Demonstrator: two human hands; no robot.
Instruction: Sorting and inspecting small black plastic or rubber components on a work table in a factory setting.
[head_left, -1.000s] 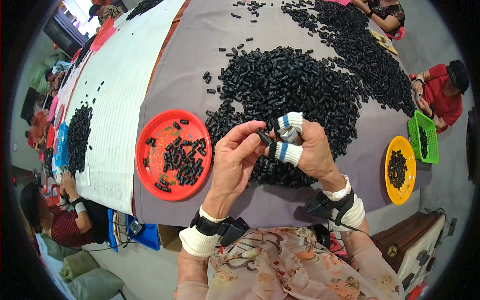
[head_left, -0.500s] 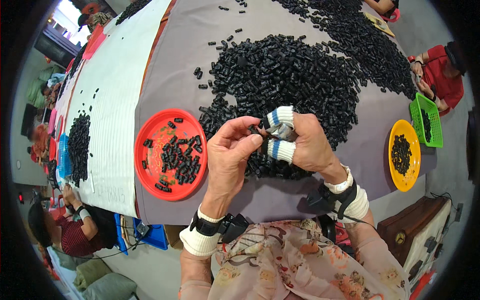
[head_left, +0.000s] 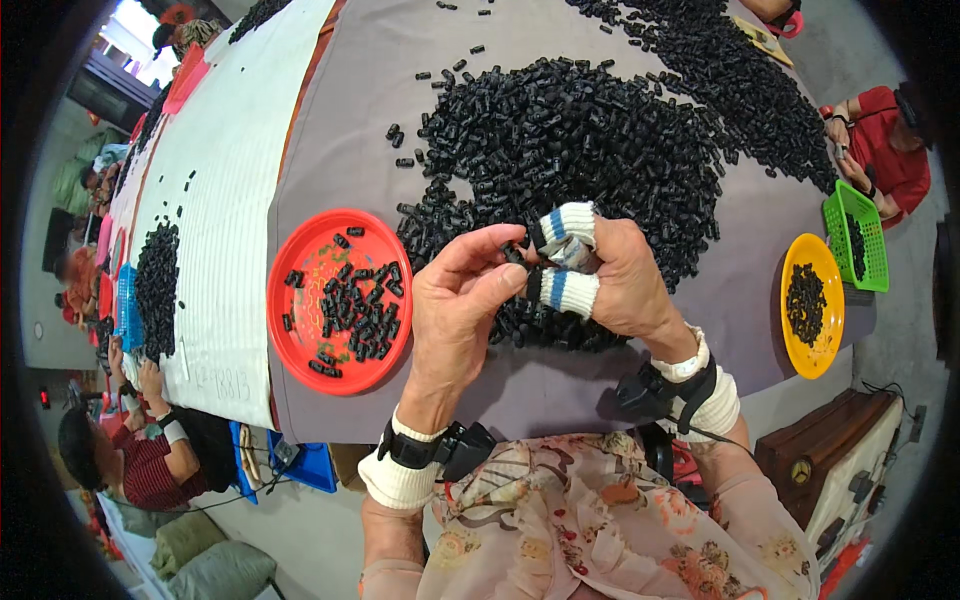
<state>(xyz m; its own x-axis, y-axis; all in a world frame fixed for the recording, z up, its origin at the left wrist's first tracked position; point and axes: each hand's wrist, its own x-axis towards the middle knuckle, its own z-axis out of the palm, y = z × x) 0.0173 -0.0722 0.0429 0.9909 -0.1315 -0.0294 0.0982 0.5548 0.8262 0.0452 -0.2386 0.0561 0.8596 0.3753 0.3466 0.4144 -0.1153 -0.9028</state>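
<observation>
My left hand (head_left: 455,300) pinches a small black cylindrical plastic part (head_left: 513,254) between thumb and forefinger. Facing it, my right hand (head_left: 638,285) is closed, its thumb and forefinger wrapped in white knitted finger sleeves with blue stripes and black tips. Between those two fingers is a greyish shiny thing (head_left: 571,254), too covered to name. The black fingertips almost meet the part. Under and beyond both hands spreads a large heap of similar black parts (head_left: 580,150). To the left of my left hand, a red plate (head_left: 285,345) holds several of these parts.
A yellow plate (head_left: 825,350) and a green basket (head_left: 872,235), both with black parts, stand at the right. More parts lie at the far right of the grey tablecloth (head_left: 350,120). A white-covered table (head_left: 230,150) adjoins on the left. Co-workers sit on both sides.
My right hand has shifted slightly right, and my left hand keeps its pinch on the part. The co-worker at lower left has raised their hands. The whole view has shifted a little.
</observation>
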